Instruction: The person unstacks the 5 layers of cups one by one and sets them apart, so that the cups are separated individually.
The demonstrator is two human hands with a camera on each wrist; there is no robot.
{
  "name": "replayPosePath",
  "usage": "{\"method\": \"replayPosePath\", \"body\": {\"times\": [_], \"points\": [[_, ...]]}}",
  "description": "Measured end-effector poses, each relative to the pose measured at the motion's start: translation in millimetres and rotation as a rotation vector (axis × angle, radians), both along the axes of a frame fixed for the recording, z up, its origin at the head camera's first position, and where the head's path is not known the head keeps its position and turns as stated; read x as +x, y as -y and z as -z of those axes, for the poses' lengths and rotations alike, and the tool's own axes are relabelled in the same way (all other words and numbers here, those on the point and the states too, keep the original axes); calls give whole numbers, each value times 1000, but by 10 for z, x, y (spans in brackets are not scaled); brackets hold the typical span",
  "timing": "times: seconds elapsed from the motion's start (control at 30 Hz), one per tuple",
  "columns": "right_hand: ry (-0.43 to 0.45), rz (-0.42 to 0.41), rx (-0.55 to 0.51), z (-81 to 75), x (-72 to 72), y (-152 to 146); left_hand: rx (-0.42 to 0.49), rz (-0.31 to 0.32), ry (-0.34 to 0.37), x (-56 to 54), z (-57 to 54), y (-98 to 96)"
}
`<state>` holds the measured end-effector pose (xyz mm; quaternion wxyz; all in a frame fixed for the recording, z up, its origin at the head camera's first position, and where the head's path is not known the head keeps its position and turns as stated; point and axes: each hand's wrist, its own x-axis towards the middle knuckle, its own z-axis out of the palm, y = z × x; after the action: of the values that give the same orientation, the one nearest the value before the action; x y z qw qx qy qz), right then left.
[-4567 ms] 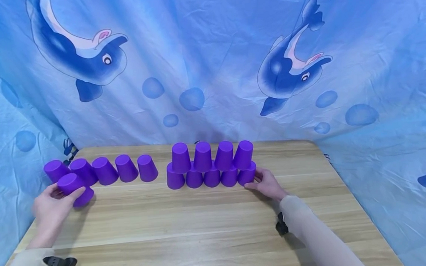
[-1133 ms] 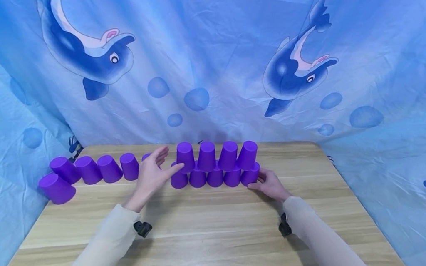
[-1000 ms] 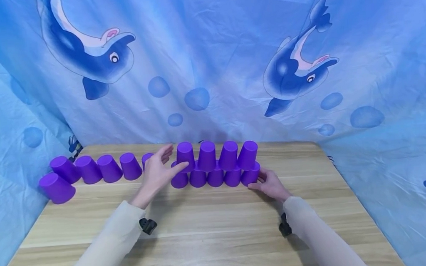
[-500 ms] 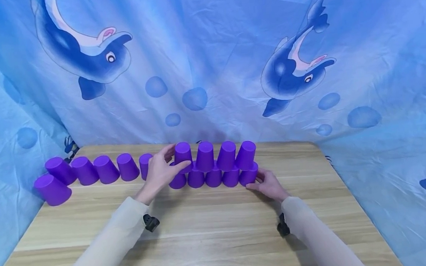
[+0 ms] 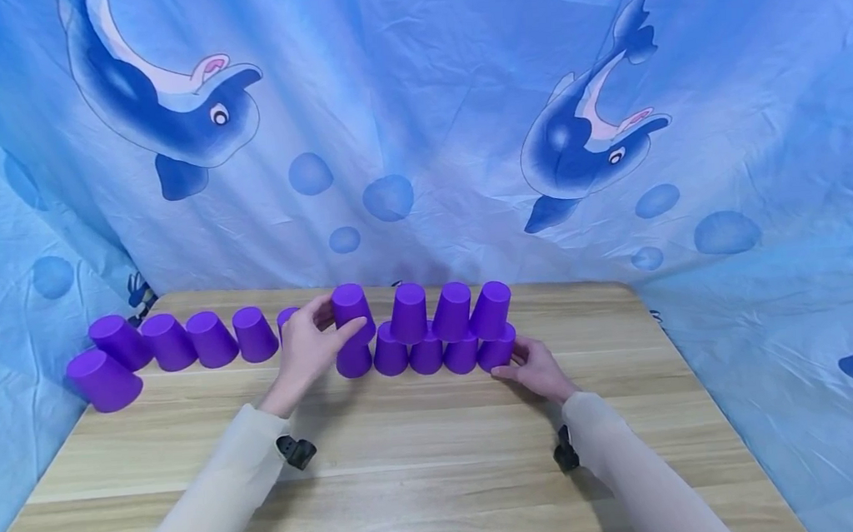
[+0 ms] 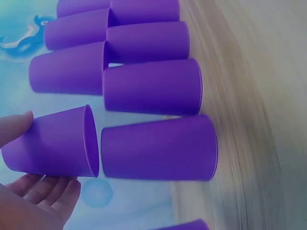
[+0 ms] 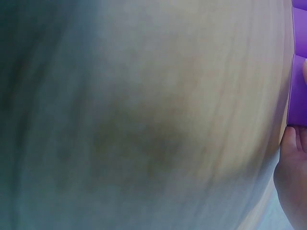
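My left hand (image 5: 304, 351) grips a purple plastic cup (image 5: 351, 307), upside down, at the left end of an upper row. That cup hangs just above the leftmost lower cup (image 5: 354, 362); the left wrist view shows a thin gap between its rim and the lower cup's base. Three more upper cups, among them the middle one (image 5: 452, 310), rest across the joints of the lower row. My right hand (image 5: 538, 371) holds the rightmost lower cup (image 5: 495, 355) at its side, with the thumb in front. Only part of this hand shows in the right wrist view.
Left of the stack, several upside-down purple cups (image 5: 212, 341) stand in a line on the wooden table (image 5: 428, 483). Another cup (image 5: 107, 381) stands in front of the line's left end. My left hand partly covers the nearest one (image 5: 287, 317). A dolphin-print curtain (image 5: 422, 116) hangs behind.
My left hand set a cup down at the far left, moved right and took hold of the leftmost upper cup. That cup has since shifted left. My right hand has stayed put.
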<state>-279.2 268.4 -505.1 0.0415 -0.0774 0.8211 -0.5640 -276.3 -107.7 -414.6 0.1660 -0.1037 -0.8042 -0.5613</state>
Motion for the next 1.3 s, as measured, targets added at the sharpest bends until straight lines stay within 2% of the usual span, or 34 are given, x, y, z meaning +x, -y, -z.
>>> {"method": "replayPosePath", "body": {"times": [0.27,0.53,0.67,1.03,1.3], "points": [[16,-5,-9,-13,8,10,-38,-105,-5,123,-9,265],[31,-19,-30,6,-6,-19,-48,-141,33,211,40,497],[26,-35,-38,-44,21,-5,-61,-175,26,271,46,595],[19,-6,-20,-4,6,5,-83,-226,51,434,54,935],[13,-4,-24,3,11,-1,-126,-251,106,528,145,1207]]}}
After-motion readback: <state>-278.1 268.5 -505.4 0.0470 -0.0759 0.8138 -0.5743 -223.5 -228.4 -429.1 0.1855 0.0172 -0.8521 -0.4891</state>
